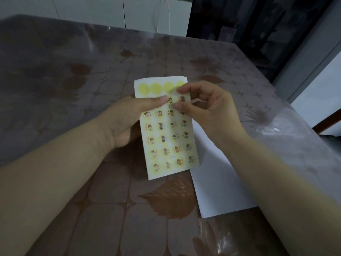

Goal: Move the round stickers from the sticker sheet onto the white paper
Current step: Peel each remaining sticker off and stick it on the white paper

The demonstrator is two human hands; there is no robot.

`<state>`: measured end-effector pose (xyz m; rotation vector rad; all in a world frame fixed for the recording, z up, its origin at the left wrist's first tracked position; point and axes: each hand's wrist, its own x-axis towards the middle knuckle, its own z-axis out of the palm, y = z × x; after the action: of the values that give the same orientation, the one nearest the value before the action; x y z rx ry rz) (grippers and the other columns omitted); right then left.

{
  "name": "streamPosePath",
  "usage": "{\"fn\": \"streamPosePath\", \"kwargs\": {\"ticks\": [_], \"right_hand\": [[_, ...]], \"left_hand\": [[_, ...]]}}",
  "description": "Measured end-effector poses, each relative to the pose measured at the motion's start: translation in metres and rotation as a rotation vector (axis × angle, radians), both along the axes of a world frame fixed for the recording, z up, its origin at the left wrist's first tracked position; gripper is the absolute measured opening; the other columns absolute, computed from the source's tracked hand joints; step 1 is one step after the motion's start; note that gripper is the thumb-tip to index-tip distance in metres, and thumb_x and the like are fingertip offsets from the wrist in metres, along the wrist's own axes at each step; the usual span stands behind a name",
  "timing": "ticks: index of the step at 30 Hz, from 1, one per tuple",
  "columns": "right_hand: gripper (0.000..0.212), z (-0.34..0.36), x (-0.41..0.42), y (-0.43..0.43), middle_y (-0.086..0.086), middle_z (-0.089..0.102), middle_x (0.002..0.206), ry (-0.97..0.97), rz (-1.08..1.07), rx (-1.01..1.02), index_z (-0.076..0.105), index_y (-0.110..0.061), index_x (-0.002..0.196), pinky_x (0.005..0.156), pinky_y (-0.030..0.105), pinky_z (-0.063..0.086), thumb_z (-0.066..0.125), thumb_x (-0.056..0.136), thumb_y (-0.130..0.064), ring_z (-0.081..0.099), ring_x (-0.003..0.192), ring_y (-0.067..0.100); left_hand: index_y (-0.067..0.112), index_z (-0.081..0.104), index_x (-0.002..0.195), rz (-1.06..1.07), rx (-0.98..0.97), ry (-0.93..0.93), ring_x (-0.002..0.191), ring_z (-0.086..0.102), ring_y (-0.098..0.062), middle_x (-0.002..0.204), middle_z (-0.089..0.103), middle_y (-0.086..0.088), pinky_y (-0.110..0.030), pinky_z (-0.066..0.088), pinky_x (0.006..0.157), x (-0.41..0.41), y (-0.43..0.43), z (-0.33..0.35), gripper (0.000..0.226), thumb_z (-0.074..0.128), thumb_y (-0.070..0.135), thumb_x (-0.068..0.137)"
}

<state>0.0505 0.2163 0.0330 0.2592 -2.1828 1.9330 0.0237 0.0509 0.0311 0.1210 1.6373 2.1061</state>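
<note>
A dim room, and a table (73, 71) under a leaf-patterned cloth with a clear cover. Above it, the right hand (208, 109) closes forefinger and thumb on a sticker (181, 98) in the second row, at the right edge of the sticker sheet (167, 137); whether its edge has lifted yet cannot be told. The left hand (127, 121) grips the sheet's left side, thumb pressed on top and fingers behind, holding it off the table. Below the pinch, rows of round stickers (162, 138) fill the sheet, and plain yellow circles (156, 88) line its top. The white paper (217, 182) lies flat to the sheet's right, partly beneath it. The risks are that the sticker tears or curls onto itself if peeled too sharply, or that the sheet bends if the thumb slips.
</note>
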Motion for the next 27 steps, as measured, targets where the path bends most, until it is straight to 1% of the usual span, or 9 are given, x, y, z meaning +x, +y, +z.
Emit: {"fn": "streamPosePath", "kwargs": {"ticks": [7, 10, 12, 14, 16, 18, 20, 22, 27], "right_hand": [[0.021, -0.003, -0.003, 0.005, -0.01, 0.069, 0.065, -0.013, -0.063, 0.0, 0.07, -0.016, 0.082, 0.059, 0.012, 0.047, 0.075, 0.07, 0.001, 0.065, 0.064, 0.004], [0.019, -0.003, -0.003, 0.006, -0.01, 0.07, 0.064, -0.024, -0.092, -0.01, 0.071, -0.014, 0.082, 0.06, 0.011, 0.048, 0.076, 0.07, 0.001, 0.065, 0.064, 0.003], [0.017, -0.003, -0.003, 0.006, -0.011, 0.069, 0.063, -0.029, -0.092, 0.011, 0.072, -0.013, 0.08, 0.06, 0.011, 0.049, 0.075, 0.071, 0.001, 0.065, 0.063, 0.002], [0.016, -0.004, -0.002, 0.005, -0.009, 0.071, 0.066, -0.036, -0.079, 0.048, 0.072, -0.014, 0.079, 0.065, 0.015, 0.053, 0.076, 0.071, -0.001, 0.068, 0.067, 0.005], [0.015, -0.006, -0.002, 0.002, -0.005, 0.073, 0.072, -0.038, -0.052, 0.078, 0.073, -0.014, 0.079, 0.072, 0.021, 0.056, 0.076, 0.071, -0.002, 0.07, 0.073, 0.011], [0.015, -0.008, -0.002, 0.0, -0.005, 0.073, 0.071, -0.031, -0.02, 0.083, 0.073, -0.013, 0.078, 0.072, 0.021, 0.056, 0.075, 0.071, 0.0, 0.07, 0.073, 0.012], [0.016, -0.009, -0.002, -0.001, -0.006, 0.072, 0.069, -0.019, -0.006, 0.092, 0.073, -0.013, 0.077, 0.071, 0.02, 0.055, 0.075, 0.071, 0.001, 0.069, 0.071, 0.011], [0.015, -0.011, -0.002, -0.001, -0.005, 0.072, 0.07, -0.022, -0.004, 0.098, 0.073, -0.012, 0.077, 0.073, 0.023, 0.056, 0.075, 0.071, 0.001, 0.07, 0.072, 0.012], [0.015, -0.012, -0.002, -0.002, -0.003, 0.072, 0.072, -0.031, 0.013, 0.099, 0.073, -0.012, 0.076, 0.074, 0.026, 0.057, 0.075, 0.072, 0.001, 0.07, 0.074, 0.015]], "left_hand": [[0.013, 0.068, 0.102, -0.008, -0.056, 0.078, 0.09, 0.071, -0.019, 0.099, 0.074, -0.004, -0.03, 0.059, 0.074, -0.006, -0.002, -0.006, 0.035, 0.065, 0.019, 0.068], [0.013, 0.063, 0.113, 0.082, -0.055, 0.132, 0.094, 0.07, -0.018, 0.107, 0.072, -0.005, -0.033, 0.057, 0.079, -0.009, -0.002, -0.008, 0.053, 0.072, 0.022, 0.062], [0.025, 0.056, 0.115, 0.234, -0.169, 0.299, 0.09, 0.067, -0.01, 0.106, 0.066, 0.003, -0.026, 0.053, 0.078, -0.013, -0.005, -0.011, 0.064, 0.078, 0.031, 0.054], [0.037, 0.048, 0.113, 0.319, -0.421, 0.607, 0.094, 0.058, -0.002, 0.107, 0.058, 0.013, -0.015, 0.046, 0.08, -0.016, -0.008, -0.01, 0.063, 0.079, 0.04, 0.058], [0.035, 0.051, 0.115, 0.32, -0.642, 0.898, 0.103, 0.048, -0.001, 0.11, 0.052, 0.018, -0.006, 0.033, 0.088, -0.015, -0.009, -0.009, 0.053, 0.078, 0.042, 0.069], [0.032, 0.06, 0.107, 0.278, -0.8, 1.037, 0.105, 0.043, -0.002, 0.103, 0.053, 0.023, -0.01, 0.029, 0.091, -0.014, -0.006, -0.008, 0.038, 0.069, 0.049, 0.074], [0.028, 0.064, 0.099, 0.181, -0.791, 0.976, 0.095, 0.051, 0.004, 0.094, 0.059, 0.024, -0.013, 0.036, 0.089, -0.014, -0.005, -0.008, 0.029, 0.066, 0.049, 0.078], [0.023, 0.066, 0.101, 0.1, -0.71, 0.847, 0.082, 0.055, 0.01, 0.091, 0.062, 0.017, -0.003, 0.039, 0.074, -0.016, -0.005, -0.008, 0.027, 0.069, 0.04, 0.08], [0.028, 0.063, 0.106, 0.004, -0.707, 0.761, 0.075, 0.057, 0.013, 0.095, 0.063, 0.014, -0.001, 0.04, 0.06, -0.016, -0.007, -0.004, 0.023, 0.065, 0.035, 0.084]]}}
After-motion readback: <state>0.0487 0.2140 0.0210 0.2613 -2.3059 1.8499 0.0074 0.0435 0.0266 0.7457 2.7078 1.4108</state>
